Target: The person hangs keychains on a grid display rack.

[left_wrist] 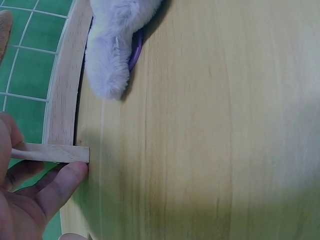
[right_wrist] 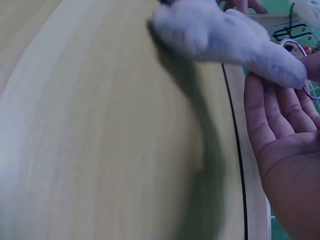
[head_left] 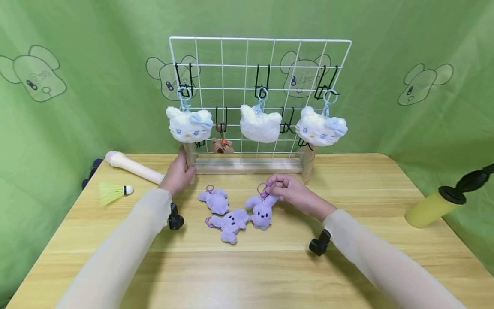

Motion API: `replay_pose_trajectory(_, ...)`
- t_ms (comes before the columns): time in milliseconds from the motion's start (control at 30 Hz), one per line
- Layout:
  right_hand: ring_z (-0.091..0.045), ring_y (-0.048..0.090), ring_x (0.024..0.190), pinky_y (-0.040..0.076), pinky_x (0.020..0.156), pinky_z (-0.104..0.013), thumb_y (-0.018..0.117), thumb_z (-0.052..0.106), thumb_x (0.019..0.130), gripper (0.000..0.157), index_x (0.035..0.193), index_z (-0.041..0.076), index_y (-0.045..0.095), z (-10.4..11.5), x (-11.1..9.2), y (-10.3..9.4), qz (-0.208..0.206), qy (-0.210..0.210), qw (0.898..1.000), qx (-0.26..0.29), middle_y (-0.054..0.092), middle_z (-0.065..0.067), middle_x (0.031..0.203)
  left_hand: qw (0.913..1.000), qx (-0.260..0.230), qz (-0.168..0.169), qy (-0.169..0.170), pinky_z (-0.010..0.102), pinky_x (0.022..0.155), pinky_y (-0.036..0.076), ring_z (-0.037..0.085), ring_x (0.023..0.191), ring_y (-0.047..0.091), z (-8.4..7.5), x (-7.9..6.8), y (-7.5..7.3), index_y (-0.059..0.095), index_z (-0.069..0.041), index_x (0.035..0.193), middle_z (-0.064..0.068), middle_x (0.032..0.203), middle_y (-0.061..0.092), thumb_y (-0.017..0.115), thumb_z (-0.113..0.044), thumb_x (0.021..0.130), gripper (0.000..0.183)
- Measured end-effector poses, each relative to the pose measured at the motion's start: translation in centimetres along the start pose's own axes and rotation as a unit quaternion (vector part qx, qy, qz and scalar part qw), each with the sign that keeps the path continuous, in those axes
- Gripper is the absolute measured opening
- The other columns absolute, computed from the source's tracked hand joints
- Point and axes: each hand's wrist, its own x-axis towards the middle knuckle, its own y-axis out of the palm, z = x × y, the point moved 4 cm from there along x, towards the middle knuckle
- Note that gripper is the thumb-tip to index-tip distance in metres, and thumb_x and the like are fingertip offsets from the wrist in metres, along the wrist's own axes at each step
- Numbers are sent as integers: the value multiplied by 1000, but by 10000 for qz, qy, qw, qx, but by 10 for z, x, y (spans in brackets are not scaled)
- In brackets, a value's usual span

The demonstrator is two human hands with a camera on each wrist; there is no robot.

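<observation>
My left hand [head_left: 178, 174] grips the left wooden post [head_left: 189, 155] of a white wire grid rack [head_left: 247, 65]; the left wrist view has thumb and fingers on either side of its wooden foot [left_wrist: 55, 152]. With my right hand [head_left: 291, 193] I pinch the purple ring [head_left: 262, 189] of a lilac plush rabbit keychain [head_left: 261, 214], which hangs tilted above the table in the right wrist view. Two similar plush keychains lie to its left, one nearer the rack [head_left: 217, 201], the other closer to me [head_left: 231, 223].
White plush cat-head keychains [head_left: 191, 126] and a small brown bear keychain [head_left: 222, 146] hang from black hooks on the grid. A white microphone-shaped object [head_left: 135, 166] and a yellow shuttlecock [head_left: 112, 193] lie left. A yellow cylinder with a black top [head_left: 432, 210] stands right.
</observation>
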Motion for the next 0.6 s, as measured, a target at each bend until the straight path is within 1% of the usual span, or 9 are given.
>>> replay_pose_trajectory(33,-2,69,83,62,75,-15,59,1,97,11,107,5,62,1,-2,-2,-44,-41,9999,106,76,10,93,10000,6,5,-8,60,124,43,53,146,44,0,0,0,-4,-1,167,38,161,34,49,-3,103,82)
replay_pose_trajectory(133,-5,74,92,66,86,-19,56,0,100,11,107,7,62,8,-7,-9,-127,-267,9984,482,77,8,98,10000,-13,23,-44,60,123,45,53,146,45,0,0,1,-4,-1,167,38,162,34,49,-4,103,83)
replay_pose_trajectory(300,-6,74,95,65,90,-19,55,0,103,15,102,12,64,34,-18,-27,-538,-630,9912,1032,77,6,99,10000,-38,43,-47,60,123,44,53,146,44,-1,0,2,-5,-2,167,37,163,33,49,-5,103,83)
replay_pose_trajectory(367,-6,73,94,64,88,-17,55,0,103,16,101,13,65,46,-22,-33,-793,-728,9860,1272,77,5,99,10000,-45,45,-42,60,122,45,53,146,45,-2,0,2,-5,-2,167,37,163,32,49,-5,103,83)
replay_pose_trajectory(433,-5,73,91,63,80,-13,56,2,104,14,101,13,64,56,-24,-38,-1048,-794,9808,1438,78,5,98,10000,-43,52,-50,60,121,47,53,144,46,-2,0,2,-5,-2,167,37,163,33,48,-5,103,83)
replay_pose_trajectory(500,-4,72,86,59,68,-10,57,3,104,10,102,11,64,64,-25,-40,-1341,-856,9752,1537,79,6,96,10000,-26,39,-71,60,121,48,52,144,47,-1,-1,1,-4,-3,167,36,163,33,49,-6,103,83)
replay_pose_trajectory(533,-3,73,85,58,65,-10,58,4,104,9,103,11,63,67,-26,-41,-1486,-876,9719,1604,80,5,96,10000,-6,35,-77,60,120,48,53,143,48,-1,-1,1,-4,-3,167,36,163,33,49,-6,103,83)
replay_pose_trajectory(600,-2,73,84,58,65,-10,59,5,104,6,105,10,62,71,-26,-42,-1763,-909,9654,1695,80,6,96,10000,33,31,-68,60,121,47,53,143,47,-1,-1,1,-4,-2,167,37,163,33,48,-6,104,82)
